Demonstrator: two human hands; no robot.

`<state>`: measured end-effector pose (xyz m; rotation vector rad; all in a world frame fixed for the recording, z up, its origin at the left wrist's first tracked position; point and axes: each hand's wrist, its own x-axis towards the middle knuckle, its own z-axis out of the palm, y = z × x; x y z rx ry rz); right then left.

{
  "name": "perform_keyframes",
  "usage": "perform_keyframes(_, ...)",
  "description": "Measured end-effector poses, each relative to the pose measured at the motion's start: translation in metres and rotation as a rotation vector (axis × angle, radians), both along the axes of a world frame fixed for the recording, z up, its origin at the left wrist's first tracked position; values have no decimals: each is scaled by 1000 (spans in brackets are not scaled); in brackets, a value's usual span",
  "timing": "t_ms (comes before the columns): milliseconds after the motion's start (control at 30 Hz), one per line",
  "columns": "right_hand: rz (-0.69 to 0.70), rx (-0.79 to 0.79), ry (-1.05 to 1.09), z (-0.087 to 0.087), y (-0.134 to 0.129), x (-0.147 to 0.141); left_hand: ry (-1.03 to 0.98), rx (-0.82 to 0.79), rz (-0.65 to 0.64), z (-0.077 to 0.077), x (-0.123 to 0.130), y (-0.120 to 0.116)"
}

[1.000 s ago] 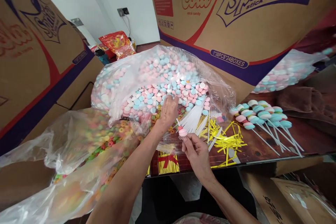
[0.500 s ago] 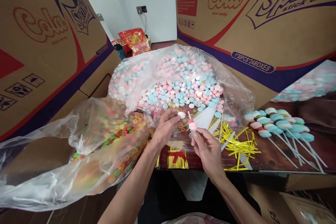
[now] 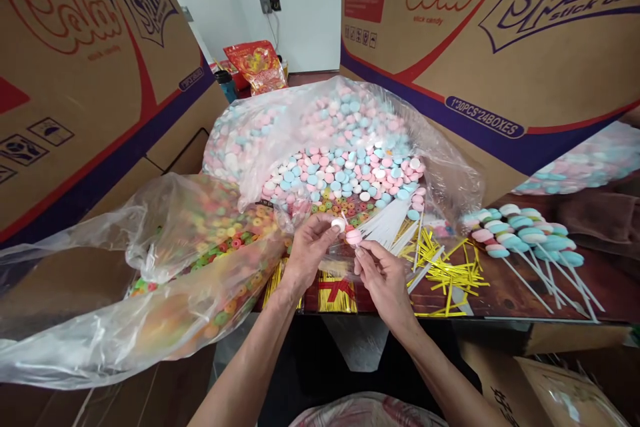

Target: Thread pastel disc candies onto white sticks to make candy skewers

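Between the fingertips of my left hand (image 3: pixel 306 250) is a white candy (image 3: pixel 338 223), close to the tip of a stick. My right hand (image 3: pixel 383 277) pinches that stick just below a pink candy (image 3: pixel 353 237) threaded on it, with a small red piece above the pink one. Behind both hands, loose pink, blue and white candies (image 3: pixel 340 177) spill from a large clear bag (image 3: pixel 300 113). Small coloured rings (image 3: pixel 350 205) lie in front of them. White sticks (image 3: pixel 387 223) fan out beside my right hand, next to yellow twist ties (image 3: pixel 445 263).
Finished candy sticks (image 3: pixel 533 237) lie at the right. A clear bag of coloured rings (image 3: pixel 215 273) spreads over the left. Printed cardboard boxes (image 3: pixel 165 67) (image 3: pixel 450 33) stand on both sides. Bundled gold ties (image 3: pixel 337 297) lie at the table's front edge.
The stick with the pink candy has moved left and tilted towards my left hand. The white candy is now at the stick's tip. The whole view has shifted slightly.
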<state>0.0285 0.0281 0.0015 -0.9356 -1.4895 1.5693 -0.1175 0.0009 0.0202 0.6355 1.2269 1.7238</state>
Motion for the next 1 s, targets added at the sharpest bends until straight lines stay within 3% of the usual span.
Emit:
perform_keyframes(200,24,45,-9,1,-5,4,31,-18,155,-3,-4,0)
perform_keyframes(367,149,74,-219,0,-12,32,40,-63,190,-1,-8,-2)
perform_keyframes(567,22,193,-442,-11,14,64,49,-5,162,1,-10,-6)
perform_keyframes(667,13,254,-429,1,22,58,61,14,190,1,-9,-9)
perform_keyframes(800,155,302,-361,20,9,32,121,-5,202,-3,-9,-12)
perform_keyframes(1000,180,371,-394,19,-10,5,193,25,223,-9,-11,-16)
